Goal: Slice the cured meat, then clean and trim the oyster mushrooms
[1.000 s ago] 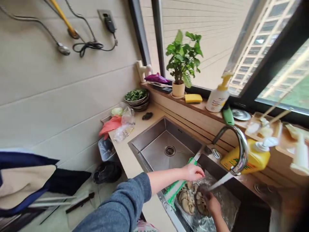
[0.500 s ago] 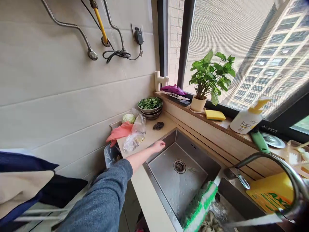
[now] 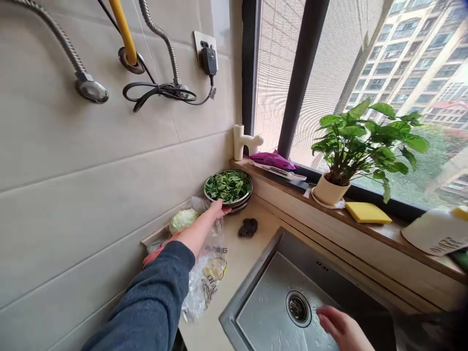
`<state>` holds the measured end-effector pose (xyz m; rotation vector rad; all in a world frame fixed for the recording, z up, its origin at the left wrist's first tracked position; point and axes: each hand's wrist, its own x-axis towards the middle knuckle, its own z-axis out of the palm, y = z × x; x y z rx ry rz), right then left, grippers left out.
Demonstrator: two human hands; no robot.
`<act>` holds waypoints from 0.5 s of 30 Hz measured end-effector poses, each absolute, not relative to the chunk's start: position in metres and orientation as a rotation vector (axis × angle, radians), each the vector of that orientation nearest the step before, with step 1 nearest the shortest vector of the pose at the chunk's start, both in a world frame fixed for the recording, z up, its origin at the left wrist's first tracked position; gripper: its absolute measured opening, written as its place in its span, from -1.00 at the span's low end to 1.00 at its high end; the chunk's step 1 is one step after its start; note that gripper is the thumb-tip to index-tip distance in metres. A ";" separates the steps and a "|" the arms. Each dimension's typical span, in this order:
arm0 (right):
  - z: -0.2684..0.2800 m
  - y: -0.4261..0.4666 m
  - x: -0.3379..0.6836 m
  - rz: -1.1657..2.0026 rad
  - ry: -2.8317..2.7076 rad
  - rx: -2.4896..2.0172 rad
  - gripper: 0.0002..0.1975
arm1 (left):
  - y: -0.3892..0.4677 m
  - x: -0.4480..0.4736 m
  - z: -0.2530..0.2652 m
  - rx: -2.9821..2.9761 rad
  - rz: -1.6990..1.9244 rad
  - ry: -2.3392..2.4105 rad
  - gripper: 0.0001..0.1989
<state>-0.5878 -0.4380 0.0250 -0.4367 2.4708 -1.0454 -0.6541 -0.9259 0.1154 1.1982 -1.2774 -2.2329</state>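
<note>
At the near rim of a bowl (image 3: pixel 207 194) of green leaves (image 3: pixel 227 186) is my left hand (image 3: pixel 220 209), thumb at the edge and fingers under it. The bowl sits on top of other stacked bowls in the counter corner. My right hand (image 3: pixel 341 327) hangs over the steel sink (image 3: pixel 263 302), near the drain (image 3: pixel 298 308); its fingers are loosely bent, slightly blurred, with nothing visible in them. Beneath my left forearm lie a clear plastic bag (image 3: pixel 204 278) and a pale cabbage (image 3: pixel 183 219). A dark scouring pad (image 3: pixel 248 227) rests just right of the bowls.
A potted plant (image 3: pixel 332 189), a yellow sponge (image 3: pixel 367 212), a white bottle (image 3: pixel 435 230) and a purple packet (image 3: pixel 272 160) line the window sill. A pink glove (image 3: pixel 155 254) shows partly behind my left arm. Hoses and a plug (image 3: pixel 208 61) are on the wall.
My left hand has moved from the sink's left edge to the greens bowl. My right hand has come into view over the sink. The view has shifted closer to the corner.
</note>
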 end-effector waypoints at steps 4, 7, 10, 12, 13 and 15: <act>0.057 -0.548 -0.646 -0.927 2.491 -0.747 -0.77 | -0.938 -0.657 0.121 1.183 -2.287 -1.109 -0.75; 0.073 -0.622 -0.684 -0.910 2.486 -0.792 -0.78 | -0.955 -0.642 0.138 1.157 -2.303 -1.079 -0.73; 0.083 -0.686 -0.712 -1.037 2.493 -0.718 -0.83 | -0.978 -0.614 0.168 1.084 -2.298 -1.099 -0.81; 0.087 -0.724 -0.726 -1.214 2.430 -0.520 -0.78 | -0.993 -0.590 0.189 0.992 -2.243 -1.160 -0.86; 0.088 -0.742 -0.732 -1.290 2.396 -0.413 -0.71 | -0.999 -0.577 0.197 0.989 -2.206 -1.181 -0.87; 0.089 -0.776 -0.745 -1.362 2.384 -0.295 -0.58 | -1.010 -0.552 0.210 1.002 -2.151 -1.214 -0.88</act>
